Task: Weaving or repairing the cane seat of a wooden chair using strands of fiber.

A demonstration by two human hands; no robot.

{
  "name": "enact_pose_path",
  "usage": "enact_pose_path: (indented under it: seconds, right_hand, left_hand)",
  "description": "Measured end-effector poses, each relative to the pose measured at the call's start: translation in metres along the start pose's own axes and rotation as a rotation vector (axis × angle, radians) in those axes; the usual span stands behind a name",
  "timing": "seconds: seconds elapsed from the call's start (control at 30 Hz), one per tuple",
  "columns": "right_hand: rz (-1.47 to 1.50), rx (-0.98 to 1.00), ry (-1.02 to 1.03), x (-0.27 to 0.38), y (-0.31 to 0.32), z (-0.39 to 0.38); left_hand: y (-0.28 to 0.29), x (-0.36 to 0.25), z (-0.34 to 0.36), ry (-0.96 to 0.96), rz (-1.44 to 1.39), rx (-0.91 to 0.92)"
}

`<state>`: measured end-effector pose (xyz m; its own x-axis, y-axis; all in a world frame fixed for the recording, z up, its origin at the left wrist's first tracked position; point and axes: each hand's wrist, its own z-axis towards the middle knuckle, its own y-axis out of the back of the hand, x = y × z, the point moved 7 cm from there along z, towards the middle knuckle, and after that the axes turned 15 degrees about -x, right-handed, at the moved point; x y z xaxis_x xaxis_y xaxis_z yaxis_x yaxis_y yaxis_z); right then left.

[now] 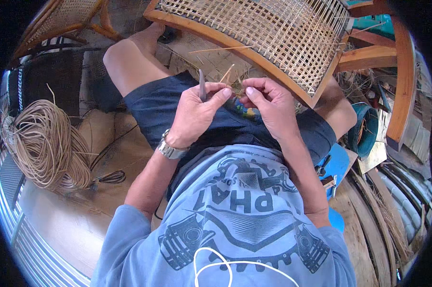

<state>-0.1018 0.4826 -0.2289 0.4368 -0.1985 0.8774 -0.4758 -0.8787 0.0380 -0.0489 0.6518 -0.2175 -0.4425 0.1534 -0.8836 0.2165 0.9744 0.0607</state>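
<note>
My left hand (197,111), a metal watch (172,149) on its wrist, is closed with thumb and fingers pinching a pale cane strip (227,73). A grey, pointed knife blade (202,86) sticks up out of the same hand; its handle is hidden. Close by on the right, my right hand (269,101) is closed in a pinch, apparently on a thin length of the cane between the hands. Just beyond them leans a wooden-framed seat panel (299,93) with open cane weaving (273,31). One loose strand (221,49) juts out over its near edge.
A large coil of cane (46,143) lies at the left, by a dark cord (112,177). Another caned chair (58,21) stands at the far left. To the right are a teal bucket (363,130), a blue plastic object (338,165) and wooden planks (354,229).
</note>
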Motion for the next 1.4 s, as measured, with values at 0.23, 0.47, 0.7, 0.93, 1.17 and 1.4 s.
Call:
enact_pose_path:
  seconds: [0.23, 0.47, 0.7, 0.93, 1.17, 1.4]
  right_hand:
    - [-0.144, -0.020, 0.076, 0.003, 0.003, 0.001]
    - [-0.144, 0.090, 0.102, 0.012, 0.000, -0.003]
    - [-0.181, 0.211, 0.172, 0.013, -0.020, -0.008]
    - [0.021, 0.340, -0.115, 0.003, -0.024, -0.006]
    - [0.158, 0.320, -0.404, -0.006, -0.018, -0.012]
    - [0.211, 0.322, -0.406, -0.004, -0.018, -0.012]
  left_hand:
    - [0.008, 0.019, 0.000, 0.416, -0.309, 0.116]
    - [0.005, 0.021, -0.005, 0.540, -0.505, 0.191]
    - [0.002, 0.020, -0.003, 0.556, -0.528, 0.190]
    - [-0.003, 0.025, -0.004, 0.600, -0.614, 0.235]
    - [0.000, 0.027, 0.004, 0.514, -0.571, 0.111]
    - [0.003, 0.025, 0.006, 0.378, -0.419, -0.035]
